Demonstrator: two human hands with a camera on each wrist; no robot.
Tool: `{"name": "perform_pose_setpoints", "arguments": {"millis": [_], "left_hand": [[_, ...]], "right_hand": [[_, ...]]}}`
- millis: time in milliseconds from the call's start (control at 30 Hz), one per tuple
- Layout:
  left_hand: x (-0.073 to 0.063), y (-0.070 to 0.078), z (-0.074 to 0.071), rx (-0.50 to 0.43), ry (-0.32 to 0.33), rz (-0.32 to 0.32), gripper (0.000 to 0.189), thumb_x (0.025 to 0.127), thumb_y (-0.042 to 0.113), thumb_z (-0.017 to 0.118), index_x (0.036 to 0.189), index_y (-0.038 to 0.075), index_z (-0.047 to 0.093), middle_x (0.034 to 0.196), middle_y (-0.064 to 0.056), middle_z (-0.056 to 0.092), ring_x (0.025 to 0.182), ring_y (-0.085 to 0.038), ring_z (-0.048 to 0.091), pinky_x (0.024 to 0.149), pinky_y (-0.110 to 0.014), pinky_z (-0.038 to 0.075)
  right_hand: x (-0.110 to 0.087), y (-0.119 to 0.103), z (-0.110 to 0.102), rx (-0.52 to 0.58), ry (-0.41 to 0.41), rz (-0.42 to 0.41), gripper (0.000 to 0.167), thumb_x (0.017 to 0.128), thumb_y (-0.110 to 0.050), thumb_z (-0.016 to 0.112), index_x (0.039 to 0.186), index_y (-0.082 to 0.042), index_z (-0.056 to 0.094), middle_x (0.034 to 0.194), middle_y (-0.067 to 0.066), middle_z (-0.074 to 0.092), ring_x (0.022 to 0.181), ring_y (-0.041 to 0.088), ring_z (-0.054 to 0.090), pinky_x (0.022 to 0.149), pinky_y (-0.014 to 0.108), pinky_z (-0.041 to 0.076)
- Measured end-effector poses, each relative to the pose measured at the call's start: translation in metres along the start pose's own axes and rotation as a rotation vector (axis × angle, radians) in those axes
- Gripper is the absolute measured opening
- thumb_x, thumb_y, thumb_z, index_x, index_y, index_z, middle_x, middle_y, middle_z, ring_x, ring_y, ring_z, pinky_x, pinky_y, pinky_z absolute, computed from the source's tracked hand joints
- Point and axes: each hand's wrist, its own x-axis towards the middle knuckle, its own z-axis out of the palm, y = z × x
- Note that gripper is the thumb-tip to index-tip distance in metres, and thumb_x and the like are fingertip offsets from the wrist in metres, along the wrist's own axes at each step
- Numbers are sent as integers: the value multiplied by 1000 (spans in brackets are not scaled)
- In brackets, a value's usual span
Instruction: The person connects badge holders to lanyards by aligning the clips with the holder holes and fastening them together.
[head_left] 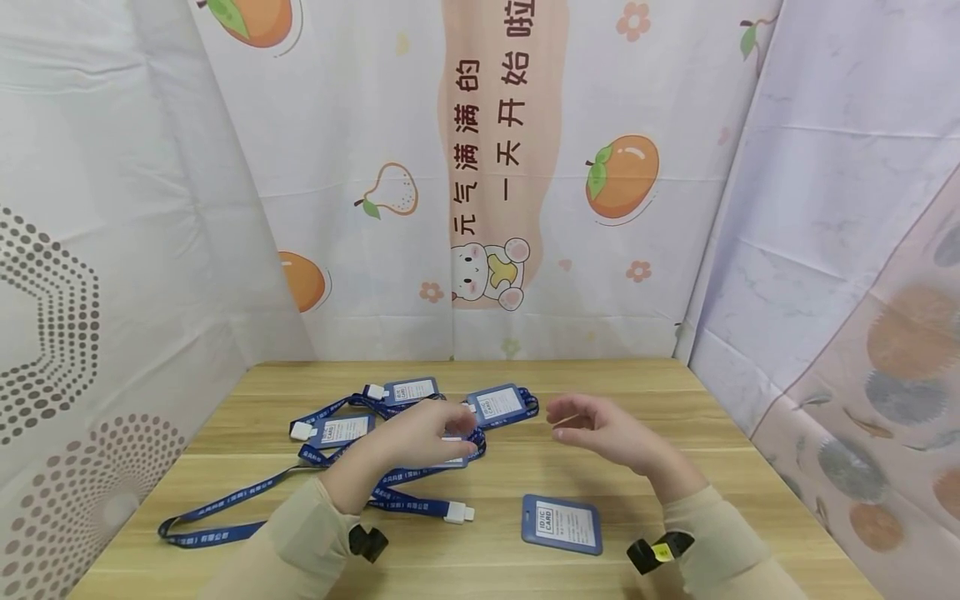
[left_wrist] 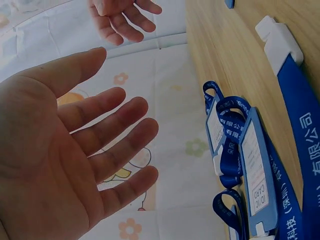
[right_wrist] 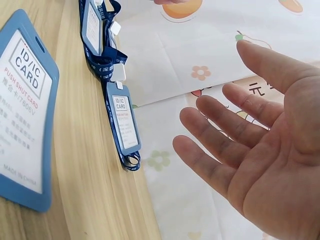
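Note:
My left hand hovers over the group of badge holders with its fingers spread loosely, holding nothing. Facing it, my right hand is raised above the table, fingers relaxed, also holding nothing. Below the right hand lies a loose blue badge holder with no strap on it. Blue lanyards with white clips run under and around the left hand; one white clip points right. A badge holder with a folded lanyard lies between the hands, farther back. Another badge holder is partly hidden by the left hand.
Two more badge holders, a left one and a back one, lie on the wooden table with their lanyards. One lanyard loop stretches to the left front. Printed curtains stand behind and at both sides.

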Motion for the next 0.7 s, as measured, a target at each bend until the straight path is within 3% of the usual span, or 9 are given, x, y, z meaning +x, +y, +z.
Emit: {"name": "perform_pose_setpoints", "arguments": {"millis": [367,700], "left_hand": [[-7,-5,16,19,-91,-59,40,92,42,75,123,18,69,118,4,68,111,-18,63,91,-38,52],[-14,-10,28,11,-186,-87,44,89,31,78,127,10,69,113,0,70,104,-20,66,85,-34,53]], "right_hand": [[-1,6,11,39,-7,6,43,98,-26,70,134,-4,59,129,12,63,120,36,60,95,34,52],[1,14,19,72,-8,37,43,99,-25,70,135,-5,58,129,11,63,121,33,59,96,40,52]]}}
